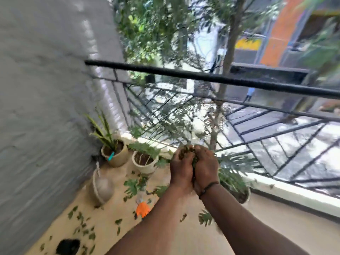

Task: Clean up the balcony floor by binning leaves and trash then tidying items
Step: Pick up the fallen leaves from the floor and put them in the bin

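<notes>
My left hand (181, 169) and my right hand (207, 167) are pressed together, cupped round a clump of green and brown leaves (186, 151) held above the balcony floor. The leaves poke out between the fingers at the top. A dark band circles my right wrist. More fallen leaves (82, 227) lie scattered on the beige floor (110, 218) at lower left. An orange scrap of trash (142, 208) lies on the floor just left of my left forearm. The view is blurred by motion.
Two cream pots with plants (116, 153) (145, 161) stand by the grey wall (46, 107). A round grey pot on a rope (102, 188) lies near the wall. Another potted plant (237, 183) sits behind my right wrist. A black railing (211, 77) bounds the balcony. A black object (68, 246) lies at bottom left.
</notes>
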